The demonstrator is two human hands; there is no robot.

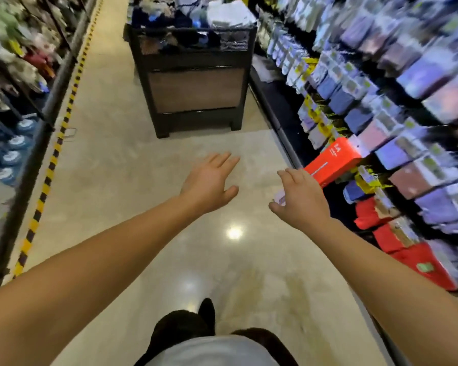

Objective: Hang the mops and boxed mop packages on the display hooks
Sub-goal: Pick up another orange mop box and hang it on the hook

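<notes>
Red boxed mop package (333,160) sitting tilted among hanging goods at lower edge of display rack (397,107) on my right, apparently not squared on hook. Reaching right hand (300,200) toward it, fingers spread and slightly curled, gripping nothing; small pale item beneath palm unclear. Holding left hand (209,182) out over floor (122,186), fingers straight, probably readying support.

A shop aisle: packaged goods hang in rows on a display rack (381,88) beside a stocked bin (193,75).
</notes>
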